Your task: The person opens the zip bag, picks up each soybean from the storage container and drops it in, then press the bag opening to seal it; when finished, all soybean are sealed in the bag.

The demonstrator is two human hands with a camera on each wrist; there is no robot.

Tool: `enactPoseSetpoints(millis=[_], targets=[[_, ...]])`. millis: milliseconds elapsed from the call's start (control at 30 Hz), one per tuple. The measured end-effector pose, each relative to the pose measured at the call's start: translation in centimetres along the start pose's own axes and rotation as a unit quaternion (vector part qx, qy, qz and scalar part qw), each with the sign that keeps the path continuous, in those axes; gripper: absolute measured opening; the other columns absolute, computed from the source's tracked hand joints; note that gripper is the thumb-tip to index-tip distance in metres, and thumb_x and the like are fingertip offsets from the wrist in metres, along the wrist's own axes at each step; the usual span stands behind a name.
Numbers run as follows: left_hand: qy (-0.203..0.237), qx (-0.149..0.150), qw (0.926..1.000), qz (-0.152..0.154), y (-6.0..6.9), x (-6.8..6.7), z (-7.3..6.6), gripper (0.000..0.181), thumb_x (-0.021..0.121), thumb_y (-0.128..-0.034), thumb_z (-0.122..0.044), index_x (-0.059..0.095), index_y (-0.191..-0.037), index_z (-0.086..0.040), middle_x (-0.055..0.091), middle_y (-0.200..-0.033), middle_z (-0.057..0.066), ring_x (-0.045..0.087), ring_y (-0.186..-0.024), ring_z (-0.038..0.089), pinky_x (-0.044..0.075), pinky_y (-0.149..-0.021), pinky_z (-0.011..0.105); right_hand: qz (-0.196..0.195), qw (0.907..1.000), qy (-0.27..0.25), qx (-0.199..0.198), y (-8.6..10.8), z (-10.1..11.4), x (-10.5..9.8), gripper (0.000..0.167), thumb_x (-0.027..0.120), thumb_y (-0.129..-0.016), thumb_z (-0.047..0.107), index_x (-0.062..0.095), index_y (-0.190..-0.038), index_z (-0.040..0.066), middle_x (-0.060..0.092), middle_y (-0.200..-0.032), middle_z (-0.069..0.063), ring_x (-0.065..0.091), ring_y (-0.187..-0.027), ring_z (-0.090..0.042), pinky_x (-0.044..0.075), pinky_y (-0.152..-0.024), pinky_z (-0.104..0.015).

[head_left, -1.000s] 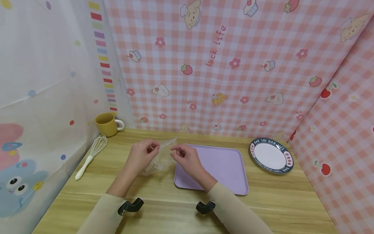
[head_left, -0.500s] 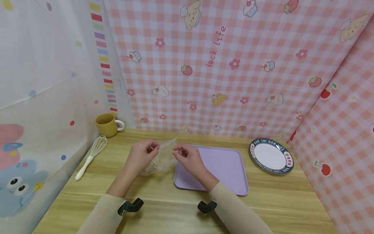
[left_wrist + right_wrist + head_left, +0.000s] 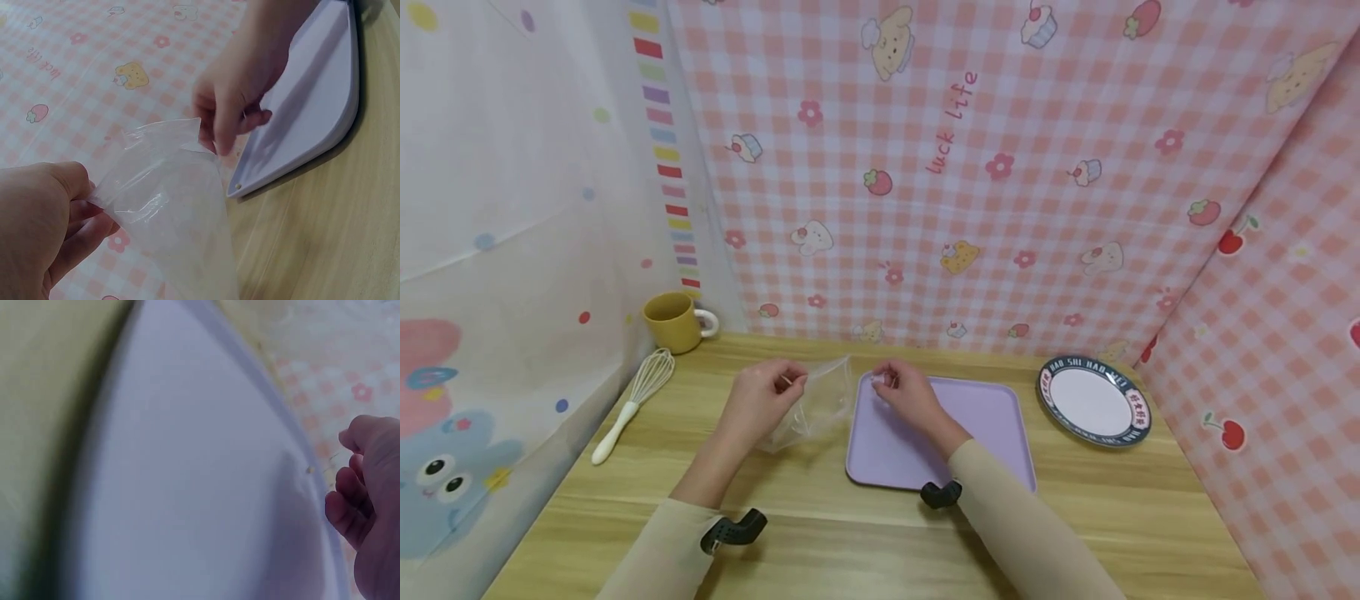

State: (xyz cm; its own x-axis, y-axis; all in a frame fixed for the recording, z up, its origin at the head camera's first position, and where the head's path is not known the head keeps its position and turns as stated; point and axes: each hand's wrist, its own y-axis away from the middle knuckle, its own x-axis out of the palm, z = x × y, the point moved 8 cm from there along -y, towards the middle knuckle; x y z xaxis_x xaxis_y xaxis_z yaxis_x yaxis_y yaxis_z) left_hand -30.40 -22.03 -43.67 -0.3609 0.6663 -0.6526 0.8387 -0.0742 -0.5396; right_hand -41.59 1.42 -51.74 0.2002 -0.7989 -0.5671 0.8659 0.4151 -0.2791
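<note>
Hands: two; the left hand (image 3: 762,396) pinches the bag's edge, and the right hand (image 3: 908,396) is above the tray's far left corner, fingers loosely bent, thumb apart from the forefinger.
Bag: one clear, thin plastic bag (image 3: 823,396), hanging from the left hand between the two hands, just left of the tray.
Tray: one lavender rectangular tray (image 3: 977,425) with rounded corners and a low rim, flat on the wood-grain table (image 3: 880,533).
Plate, mug, whisk: one of each; a white plate (image 3: 1093,400) with a dark lettered rim to the right, a mustard-yellow mug (image 3: 670,321) with a white handle at far left, a white whisk (image 3: 632,404) in front of it.
Head view alone: plate, mug and whisk.
Wrist views: both show a small gold speck (image 3: 310,469) at the tray's corner, hard to make out from the head.
Left wrist view: the bag's upper corner meets the right fingers in outline; whether they touch, I cannot tell.
</note>
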Motion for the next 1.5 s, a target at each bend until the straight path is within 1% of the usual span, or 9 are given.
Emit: enactPoseSetpoints(millis=[100,233,333,500,667,867,1133,1400,1500], targets=[[0.001,0.002,1.0000,0.000,0.0,0.0,-0.1,0.006,0.080,-0.0976,-0.004,0.081,-0.102,-0.008,0.079,-0.092,0.005,0.074,-0.078,0.019,0.064,-0.070,0.040,0.003,0.9996,0.022,0.017,-0.5,-1.0,0.3,0.016,0.079,-0.100,0.005,0.077,-0.116,0.002,0.062,-0.085,0.000,0.056,-0.076,-0.015,0.048,-0.068,-0.030],[0.002,-0.007,1.0000,0.004,0.1,0.0,0.1,0.007,0.080,-0.0973,-0.003,0.081,-0.102,-0.008,0.079,-0.092,0.004,0.074,-0.078,0.018,0.063,-0.070,0.040,0.008,0.9981,0.055,0.027,-0.9,-2.0,1.0,0.018,0.079,-0.098,0.007,0.078,-0.116,0.007,0.062,-0.084,0.001,0.056,-0.077,-0.015,0.048,-0.072,-0.032],[0.002,-0.006,1.0000,0.004,0.1,0.0,0.1,0.007,0.080,-0.0973,-0.003,0.081,-0.101,-0.008,0.079,-0.092,0.005,0.074,-0.078,0.018,0.063,-0.071,0.040,0.012,0.9969,0.073,0.029,-1.2,-2.1,1.5,0.020,0.080,-0.098,0.009,0.078,-0.118,0.010,0.062,-0.084,0.002,0.057,-0.077,-0.016,0.049,-0.072,-0.034],[0.002,0.000,1.0000,0.002,0.0,0.0,0.1,0.006,0.081,-0.0974,-0.004,0.081,-0.101,-0.009,0.079,-0.092,0.005,0.074,-0.078,0.019,0.064,-0.071,0.041,0.022,0.9961,0.074,0.043,-1.5,-2.1,1.7,0.021,0.080,-0.099,0.010,0.078,-0.119,0.013,0.063,-0.084,0.001,0.057,-0.077,-0.017,0.049,-0.072,-0.034],[0.000,-0.003,1.0000,0.004,0.0,0.1,0.2,0.008,0.081,-0.0967,-0.003,0.081,-0.103,-0.008,0.079,-0.093,0.005,0.074,-0.078,0.019,0.063,-0.071,0.041,0.026,0.9963,0.065,0.051,-1.8,-2.6,1.6,0.019,0.080,-0.099,0.008,0.080,-0.118,0.011,0.065,-0.086,0.001,0.058,-0.079,-0.015,0.050,-0.072,-0.032],[-0.003,-0.008,1.0000,0.003,0.0,0.1,0.1,0.006,0.080,-0.0975,-0.004,0.081,-0.102,-0.008,0.079,-0.092,0.005,0.074,-0.078,0.018,0.063,-0.071,0.041,0.022,0.9972,0.060,0.039,-1.9,-2.7,1.5,0.017,0.081,-0.097,0.005,0.082,-0.114,0.009,0.066,-0.085,0.001,0.058,-0.079,-0.015,0.049,-0.072,-0.031],[-0.001,-0.002,1.0000,0.003,0.1,0.1,-0.1,0.007,0.081,-0.0964,-0.003,0.080,-0.102,-0.007,0.078,-0.091,0.005,0.074,-0.078,0.018,0.063,-0.071,0.041,0.033,0.9968,0.061,0.041,-2.0,-2.9,1.5,0.015,0.081,-0.099,0.005,0.082,-0.114,0.009,0.067,-0.088,0.001,0.058,-0.081,-0.015,0.049,-0.072,-0.030],[-0.004,0.002,1.0000,0.004,0.0,0.2,0.0,0.007,0.081,-0.0966,-0.003,0.080,-0.101,-0.009,0.078,-0.092,0.005,0.074,-0.077,0.018,0.063,-0.070,0.041,0.029,0.9946,0.089,0.045,-2.1,-2.6,1.7,0.013,0.084,-0.099,0.011,0.084,-0.112,0.012,0.070,-0.087,0.002,0.060,-0.080,-0.014,0.049,-0.072,-0.030],[-0.002,0.000,1.0000,0.004,0.0,0.1,-0.1,0.006,0.081,-0.0969,-0.004,0.080,-0.101,-0.008,0.078,-0.091,0.005,0.074,-0.078,0.018,0.063,-0.070,0.041,0.023,0.9938,0.098,0.047,-2.2,-2.5,1.8,0.011,0.085,-0.098,0.012,0.085,-0.109,0.012,0.073,-0.089,0.002,0.062,-0.082,-0.013,0.052,-0.074,-0.031]])
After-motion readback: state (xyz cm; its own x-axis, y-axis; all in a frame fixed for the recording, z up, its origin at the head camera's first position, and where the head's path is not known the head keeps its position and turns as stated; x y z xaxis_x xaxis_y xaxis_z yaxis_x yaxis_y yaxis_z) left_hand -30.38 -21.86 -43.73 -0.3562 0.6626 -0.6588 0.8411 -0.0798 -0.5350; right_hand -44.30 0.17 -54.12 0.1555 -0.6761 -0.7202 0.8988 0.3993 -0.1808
